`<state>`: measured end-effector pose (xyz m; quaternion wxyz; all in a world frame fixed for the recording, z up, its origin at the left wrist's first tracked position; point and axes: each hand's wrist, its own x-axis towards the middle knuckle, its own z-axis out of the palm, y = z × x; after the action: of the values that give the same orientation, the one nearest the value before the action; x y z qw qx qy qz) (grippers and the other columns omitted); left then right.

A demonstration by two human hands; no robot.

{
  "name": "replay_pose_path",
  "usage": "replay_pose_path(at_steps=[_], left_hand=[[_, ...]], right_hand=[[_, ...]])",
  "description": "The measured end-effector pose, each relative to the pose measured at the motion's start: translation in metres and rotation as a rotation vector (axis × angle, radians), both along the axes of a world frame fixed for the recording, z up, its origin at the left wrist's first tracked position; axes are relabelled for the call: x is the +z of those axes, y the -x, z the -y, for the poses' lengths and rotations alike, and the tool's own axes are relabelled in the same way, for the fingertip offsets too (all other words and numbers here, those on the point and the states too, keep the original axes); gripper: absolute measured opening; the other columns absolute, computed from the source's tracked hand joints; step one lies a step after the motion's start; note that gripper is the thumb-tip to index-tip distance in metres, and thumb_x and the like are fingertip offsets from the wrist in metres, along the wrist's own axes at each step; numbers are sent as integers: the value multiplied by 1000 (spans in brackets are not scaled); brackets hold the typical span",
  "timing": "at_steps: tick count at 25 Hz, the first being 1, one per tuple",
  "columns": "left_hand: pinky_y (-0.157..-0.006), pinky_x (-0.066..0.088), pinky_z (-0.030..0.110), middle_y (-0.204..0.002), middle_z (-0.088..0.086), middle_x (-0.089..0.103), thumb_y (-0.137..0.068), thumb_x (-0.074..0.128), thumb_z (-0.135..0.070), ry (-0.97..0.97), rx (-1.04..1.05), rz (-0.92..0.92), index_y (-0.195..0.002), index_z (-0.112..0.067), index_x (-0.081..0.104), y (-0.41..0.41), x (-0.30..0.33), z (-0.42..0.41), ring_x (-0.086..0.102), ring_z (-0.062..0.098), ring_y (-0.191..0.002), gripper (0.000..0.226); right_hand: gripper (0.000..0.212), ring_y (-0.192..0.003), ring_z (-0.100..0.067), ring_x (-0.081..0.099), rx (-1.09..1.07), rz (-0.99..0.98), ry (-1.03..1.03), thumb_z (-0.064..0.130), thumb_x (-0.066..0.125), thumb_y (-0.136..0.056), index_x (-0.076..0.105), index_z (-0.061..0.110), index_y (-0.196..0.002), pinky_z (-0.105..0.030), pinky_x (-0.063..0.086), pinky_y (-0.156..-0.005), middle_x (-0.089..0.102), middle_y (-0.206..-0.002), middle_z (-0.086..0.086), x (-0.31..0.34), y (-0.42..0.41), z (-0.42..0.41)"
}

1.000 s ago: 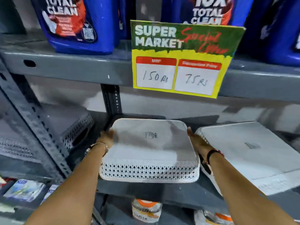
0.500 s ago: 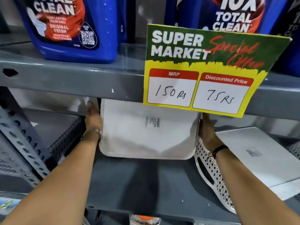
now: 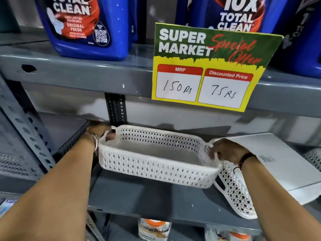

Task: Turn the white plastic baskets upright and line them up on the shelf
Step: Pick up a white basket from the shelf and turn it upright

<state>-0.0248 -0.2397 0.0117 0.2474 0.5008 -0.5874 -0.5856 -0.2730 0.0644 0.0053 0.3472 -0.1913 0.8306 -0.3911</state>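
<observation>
A white perforated plastic basket is upright, its open side facing up, held just above the grey shelf. My left hand grips its left handle and my right hand grips its right handle. To the right a second white basket lies upside down and tilted, its flat bottom facing up and its perforated side hanging past the shelf front. At the far left, behind the upright post, another upside-down basket rests in the neighbouring bay.
A yellow and green price sign hangs from the shelf above, close over the basket. Blue detergent bottles stand on that upper shelf. A perforated grey post stands at the left. Packaged goods sit on the shelf below.
The basket was upside down on the shelf, then lifted and tipped with its bottom facing me. Now it is turned upright and lowered, both hands on its handles.
</observation>
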Motion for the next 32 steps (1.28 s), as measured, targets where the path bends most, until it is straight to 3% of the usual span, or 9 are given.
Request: replay_pose_path(at_steps=[4, 6, 10, 13, 18, 22, 24, 26, 32], left_hand=[[-18, 28, 8, -17, 0, 49, -97, 42, -5, -98, -65, 152, -69, 5, 51, -8, -25, -16, 42, 6, -11, 31], [-17, 25, 7, -15, -1, 46, -97, 42, -6, -89, -16, 224, -81, 8, 53, -12, -35, -17, 38, 6, -8, 24], [-23, 35, 13, -16, 1, 48, -92, 43, -4, -54, -2, 332, -114, 19, 54, -20, -50, -17, 40, 12, -9, 33], [-39, 40, 24, -17, 4, 49, -90, 44, -10, -44, 28, 341, -118, 16, 53, -23, -56, -14, 45, 16, -12, 38], [-37, 38, 21, -21, 8, 49, -92, 38, -5, -5, 73, 349, -122, 17, 47, -21, -55, -20, 50, 23, -34, 39], [-35, 42, 22, -60, 22, 55, -91, 40, -6, 11, 52, 421, -119, 18, 50, -17, -48, -26, 52, 28, -48, 37], [-66, 55, 37, -93, 31, 66, -90, 46, -13, 122, 33, 577, -118, 14, 54, -9, -41, -34, 64, 40, -80, 40], [-98, 43, 40, -128, 30, 54, -90, 47, -20, 343, -10, 809, -127, 7, 49, 4, -31, -47, 51, 40, -119, 46], [-105, 36, 46, -141, 26, 38, -93, 45, -25, 648, -211, 702, -135, 3, 32, 104, 15, -120, 35, 42, -130, 52]], right_hand=[[20, -42, -20, 59, -18, 33, -157, -14, 46, -83, 54, -1, -70, -34, 58, -63, 58, -53, -16, -22, -4, 6], [15, -52, -23, 60, 28, -18, -233, -9, 49, -84, 56, 0, -74, -45, 54, -82, 62, -48, -11, -29, -8, 8], [10, -62, -20, 63, 39, -1, -240, -4, 51, -89, 53, -4, -99, -26, 60, -53, 62, -73, -14, -29, -15, 3], [15, -69, -23, 67, 81, 24, -270, 2, 54, -89, 57, -6, -102, -39, 57, -83, 68, -66, -10, -33, -11, 1], [21, -77, -26, 68, 122, 111, -342, 6, 55, -88, 54, -3, -107, -36, 39, -79, 72, -53, -5, -37, -9, 0], [13, -89, -31, 68, 129, 159, -332, 8, 57, -87, 58, -1, -97, -30, 39, -71, 74, -68, -9, -34, -10, 1], [14, -77, -27, 68, 151, 167, -311, 9, 56, -90, 59, -3, -95, -28, 49, -75, 68, -76, -13, -27, -14, -2], [20, -61, -19, 61, 134, 69, -266, 16, 57, -90, 61, 4, -75, -30, 53, -77, 63, -66, -9, -14, -8, -7], [30, -68, -25, 54, -212, -415, -97, 26, 48, -91, 55, 5, -72, -27, 44, -64, 58, -73, -14, 22, 57, -61]])
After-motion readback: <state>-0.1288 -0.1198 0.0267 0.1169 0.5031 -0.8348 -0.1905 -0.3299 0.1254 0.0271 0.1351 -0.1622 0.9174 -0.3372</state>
